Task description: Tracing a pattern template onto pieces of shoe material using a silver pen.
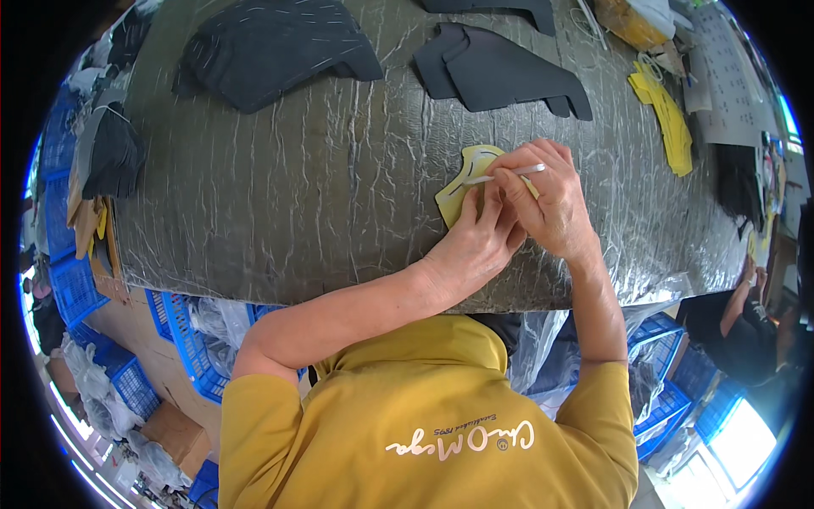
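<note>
On the dark, wrinkled tabletop (339, 187) lies a flat yellow template (451, 200) with curved dark slots or lines on it. My left hand (469, 254) rests on its near side, fingers stretched out and apart, pressing it down. A slim white pen (532, 170) is pinched in my right hand (555, 208), its tip down on the template near the curved line. My right hand covers the template's right part, and its lower fingers overlap my left hand. Whatever lies under the template is hidden.
Stacks of black cut pieces lie beyond, at far left (280, 51) and far middle (509, 72). Yellow pieces (666, 119) sit at the right. Black pieces (114, 153) hang at the left edge. Blue crates (191, 348) stand below the table. Another person (742, 318) is at the right.
</note>
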